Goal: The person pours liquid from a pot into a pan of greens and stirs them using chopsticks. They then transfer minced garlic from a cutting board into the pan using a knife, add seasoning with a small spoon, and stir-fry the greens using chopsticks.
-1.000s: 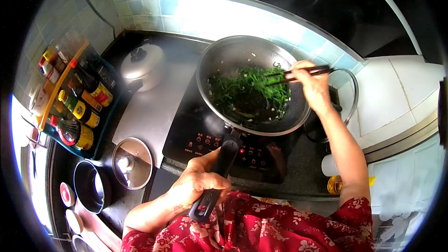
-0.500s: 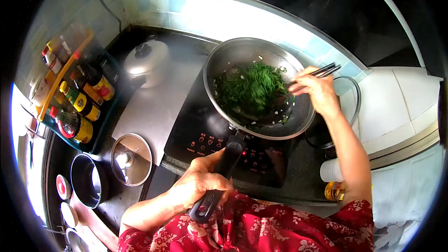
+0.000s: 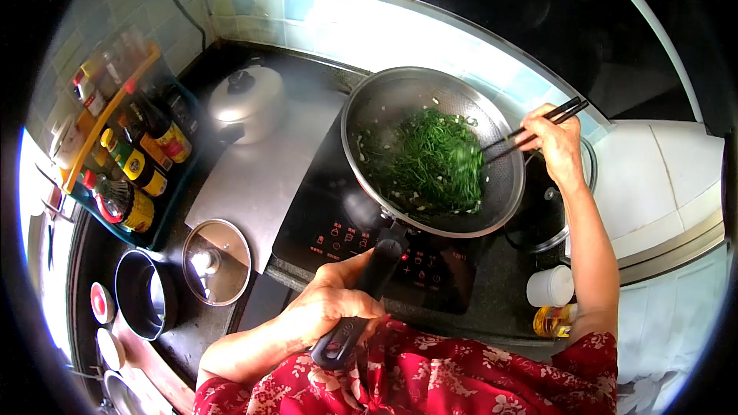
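Observation:
My left hand (image 3: 332,303) is wrapped round the black handle of a steel wok (image 3: 503,211). Chopped green leaves (image 3: 438,157) with small white bits lie in the wok, heaped toward its right side and partly blurred. Above the wok's right rim, my right hand (image 3: 555,142) grips a pair of black chopsticks (image 3: 511,141). Their tips reach the right edge of the greens. Under the wok is a black induction cooker (image 3: 307,234) with red lit symbols on its panel.
Left stand a lidded pot (image 3: 246,104), a rack of sauce bottles (image 3: 138,165), a glass lid (image 3: 217,263) and a black pot (image 3: 144,296). To the right are another glass lid (image 3: 547,219), a white tub (image 3: 550,287) and a bottle of yellow liquid (image 3: 553,321).
My right hand has moved right and slightly back with the chopsticks, showing more of their length. The greens have shifted to the right in the wok. My left hand keeps its hold.

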A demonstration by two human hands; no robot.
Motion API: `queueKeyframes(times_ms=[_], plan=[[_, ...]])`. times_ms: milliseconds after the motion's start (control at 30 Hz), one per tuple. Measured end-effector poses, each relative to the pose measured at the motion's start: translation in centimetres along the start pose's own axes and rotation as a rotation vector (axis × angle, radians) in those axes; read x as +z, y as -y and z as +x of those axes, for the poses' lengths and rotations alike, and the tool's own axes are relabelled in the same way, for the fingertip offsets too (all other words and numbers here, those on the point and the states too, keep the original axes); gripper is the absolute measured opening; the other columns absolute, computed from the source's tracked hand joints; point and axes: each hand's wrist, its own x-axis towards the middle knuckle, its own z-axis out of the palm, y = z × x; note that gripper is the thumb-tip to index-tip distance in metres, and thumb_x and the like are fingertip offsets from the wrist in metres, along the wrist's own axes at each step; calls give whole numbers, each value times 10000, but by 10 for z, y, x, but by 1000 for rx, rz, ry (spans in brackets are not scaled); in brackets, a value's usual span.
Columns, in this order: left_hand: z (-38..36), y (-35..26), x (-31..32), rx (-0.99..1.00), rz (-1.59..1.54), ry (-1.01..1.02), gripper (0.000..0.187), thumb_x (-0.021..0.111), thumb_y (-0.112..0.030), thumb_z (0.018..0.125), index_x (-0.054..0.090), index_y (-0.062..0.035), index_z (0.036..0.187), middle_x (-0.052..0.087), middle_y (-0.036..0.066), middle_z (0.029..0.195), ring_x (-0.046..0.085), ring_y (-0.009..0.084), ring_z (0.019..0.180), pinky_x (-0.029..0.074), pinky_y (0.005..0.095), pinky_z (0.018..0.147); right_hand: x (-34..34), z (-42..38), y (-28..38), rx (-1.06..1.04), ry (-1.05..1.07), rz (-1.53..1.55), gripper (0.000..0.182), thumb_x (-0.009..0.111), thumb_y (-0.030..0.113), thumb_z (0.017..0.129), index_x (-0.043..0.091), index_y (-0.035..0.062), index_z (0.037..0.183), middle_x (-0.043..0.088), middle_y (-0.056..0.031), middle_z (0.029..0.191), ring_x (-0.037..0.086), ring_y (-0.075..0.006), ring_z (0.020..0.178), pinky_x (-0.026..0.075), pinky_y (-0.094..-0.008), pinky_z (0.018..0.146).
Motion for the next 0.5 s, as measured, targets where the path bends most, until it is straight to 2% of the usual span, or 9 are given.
queueKeyframes(times_ms=[67, 200, 267, 333, 400, 500], plan=[[-1, -1, 1, -14, 30, 2, 692, 550, -12, 665, 275, 19, 1299, 524, 73, 597, 508, 130, 471, 414, 238, 423, 14, 8, -12, -11, -44, 74, 70, 527, 21, 742, 575, -26, 720, 576, -115, 661, 596, -179, 535, 499, -241, 441], [0, 0, 1, -7, 26, 5, 685, 546, -8, 669, 274, 29, 1296, 526, 72, 596, 507, 127, 471, 412, 233, 422, 54, 6, -28, -24, 217, 203, 106, 542, 77, 763, 582, -21, 759, 587, -131, 696, 597, -181, 575, 517, -249, 482], [0, -1, 0, -18, 32, 11, 679, 545, -7, 670, 276, 33, 1292, 527, 71, 596, 507, 125, 471, 411, 230, 424, 64, 7, -13, -98, 310, 79, 130, 528, 87, 775, 580, -32, 764, 588, -144, 695, 602, -192, 581, 531, -274, 500], [-1, -3, 2, -28, 56, -16, 663, 548, -6, 672, 289, 42, 1280, 529, 71, 593, 506, 122, 471, 409, 224, 426, 66, 27, -12, -136, 307, 56, 146, 516, 90, 785, 579, -39, 758, 589, -149, 679, 608, -197, 589, 539, -292, 516], [-1, -3, 3, -24, 46, -21, 654, 553, -7, 671, 302, 40, 1272, 531, 71, 594, 507, 121, 472, 409, 223, 429, 73, 46, -22, -317, 311, -49, 142, 513, 89, 788, 585, -28, 752, 592, -129, 670, 608, -194, 586, 526, -270, 512], [-1, -1, 3, -14, 41, -29, 639, 561, -6, 668, 325, 34, 1260, 536, 71, 600, 509, 120, 474, 411, 220, 434, 68, 67, -32, -191, 260, 52, 80, 559, 46, 760, 594, -25, 771, 606, -107, 703, 610, -179, 611, 500, -265, 558]])
